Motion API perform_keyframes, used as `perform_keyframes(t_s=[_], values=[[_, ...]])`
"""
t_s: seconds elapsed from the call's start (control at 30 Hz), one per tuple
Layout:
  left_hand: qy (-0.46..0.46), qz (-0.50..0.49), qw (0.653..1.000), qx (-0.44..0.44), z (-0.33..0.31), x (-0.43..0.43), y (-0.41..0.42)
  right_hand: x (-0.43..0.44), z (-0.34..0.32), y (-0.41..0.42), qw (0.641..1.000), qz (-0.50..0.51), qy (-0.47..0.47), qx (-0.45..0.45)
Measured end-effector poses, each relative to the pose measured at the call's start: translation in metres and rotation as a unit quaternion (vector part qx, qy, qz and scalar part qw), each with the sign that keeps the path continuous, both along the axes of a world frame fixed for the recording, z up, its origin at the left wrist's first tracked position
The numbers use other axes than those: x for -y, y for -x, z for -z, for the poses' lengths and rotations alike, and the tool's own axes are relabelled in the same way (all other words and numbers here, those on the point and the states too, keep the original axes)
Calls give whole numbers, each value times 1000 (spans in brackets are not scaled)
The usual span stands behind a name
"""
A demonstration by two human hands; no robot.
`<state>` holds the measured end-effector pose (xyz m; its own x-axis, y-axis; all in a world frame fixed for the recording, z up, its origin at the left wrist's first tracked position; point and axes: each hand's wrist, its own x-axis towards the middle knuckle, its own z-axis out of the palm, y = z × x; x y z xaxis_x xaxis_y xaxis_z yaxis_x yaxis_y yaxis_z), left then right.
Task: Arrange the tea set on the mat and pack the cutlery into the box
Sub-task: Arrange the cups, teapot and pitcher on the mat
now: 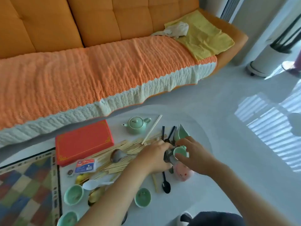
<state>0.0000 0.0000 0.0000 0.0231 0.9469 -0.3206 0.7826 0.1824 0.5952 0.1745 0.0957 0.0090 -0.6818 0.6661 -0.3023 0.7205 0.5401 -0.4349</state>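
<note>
A pale green teapot [136, 125] stands at the back of the white table. My right hand [193, 154] grips a small green teacup [179, 152] above a pink cup [183, 173]. My left hand [154, 154] is closed on dark spoons [167, 156] right beside that cup. More green teacups [142, 198] [73, 194] [67, 219] sit near the front. A pile of wooden chopsticks [117, 154] lies in the middle, with a metal spoon [116, 155] on it. The red box [83, 142] is closed at the left. A patterned mat [24, 181] covers the table's left end.
A black spoon [165, 185] and a white spoon [91, 184] lie near the front. A blue toothpick packet [85, 165] sits by the red box. A green dish [181, 133] and black cutlery lie behind my hands. An orange sofa [97, 62] runs behind the table.
</note>
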Motion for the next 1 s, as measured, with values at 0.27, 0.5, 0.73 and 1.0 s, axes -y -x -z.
perform_keyframes(t_s=[0.27, 0.5, 0.73, 1.0], values=[[-47, 26, 998, -45, 71, -12, -38, -6, 72, -43, 988, 84, -32, -126], [-147, -10, 988, -55, 89, -7, -61, 12, 108, -48, 935, 136, 18, -328], [-136, -87, 987, 16, 98, 11, -84, 31, 123, -68, 899, 139, 65, -410], [-160, -156, 972, 76, 85, 33, -111, 59, 115, -83, 886, 130, 69, -439]])
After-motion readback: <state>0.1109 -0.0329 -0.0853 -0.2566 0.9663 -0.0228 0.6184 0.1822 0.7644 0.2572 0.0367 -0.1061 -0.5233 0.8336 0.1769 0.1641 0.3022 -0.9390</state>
